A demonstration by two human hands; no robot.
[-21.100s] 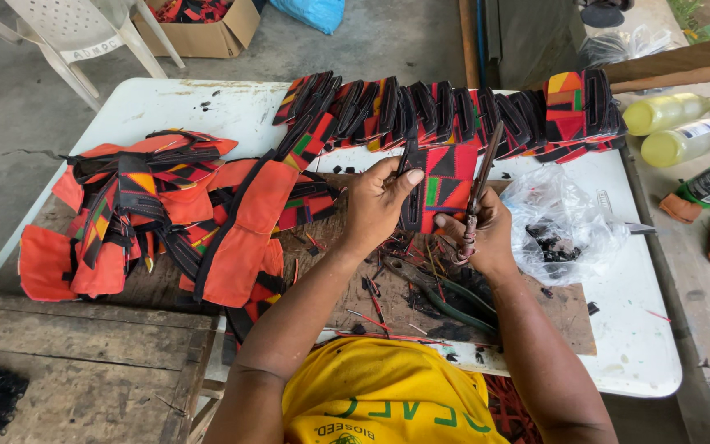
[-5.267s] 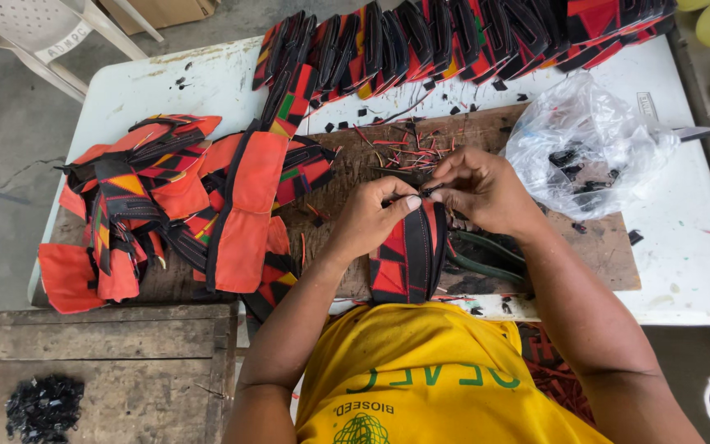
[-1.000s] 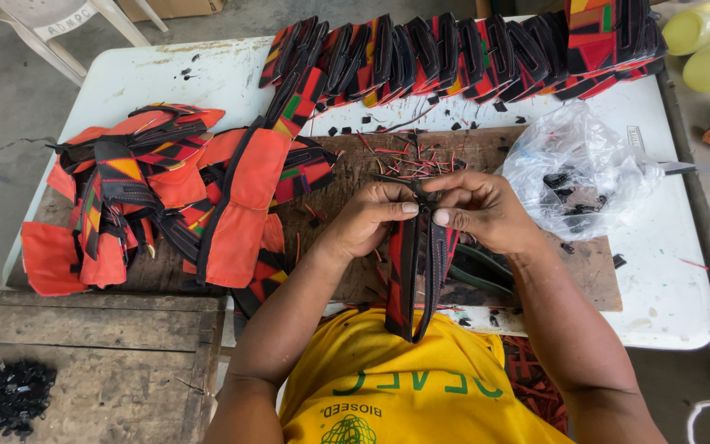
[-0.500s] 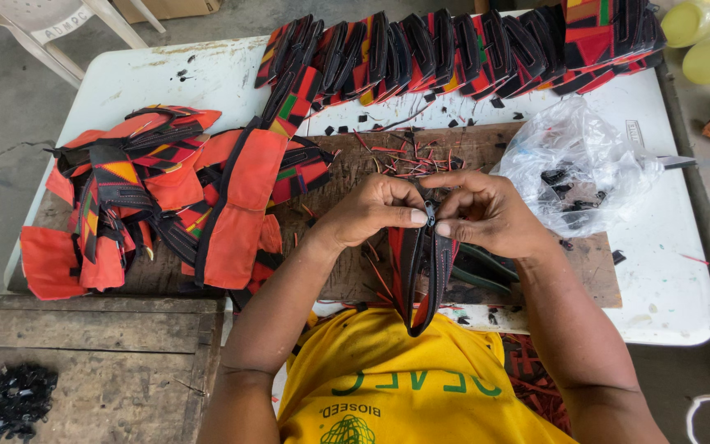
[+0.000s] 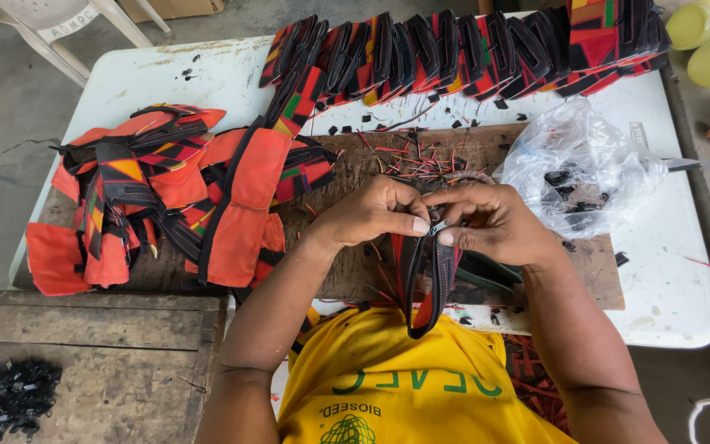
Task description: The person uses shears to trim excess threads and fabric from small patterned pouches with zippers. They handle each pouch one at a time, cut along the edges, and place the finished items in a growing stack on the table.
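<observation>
My left hand [image 5: 375, 212] and my right hand [image 5: 486, 222] meet over a wooden board [image 5: 593, 267], both pinching the top end of a black-edged red patterned fabric piece [image 5: 426, 284] that hangs down toward my yellow shirt. Between the fingertips sits a small metal part, likely a zipper slider, at the piece's top. The piece is folded so its black zipper edges face me.
A heap of orange and patterned fabric pieces [image 5: 166, 193] lies at the left. A row of finished pieces [image 5: 462, 49] lines the white table's [image 5: 667, 271] far edge. A clear plastic bag [image 5: 581, 168] with small black parts lies at the right. Small black parts [image 5: 14, 395] sit on a wooden bench.
My hands have stayed together at the top of the hanging fabric piece, with the fingers shifting slightly around the small metal part. The piece hangs a little lower.
</observation>
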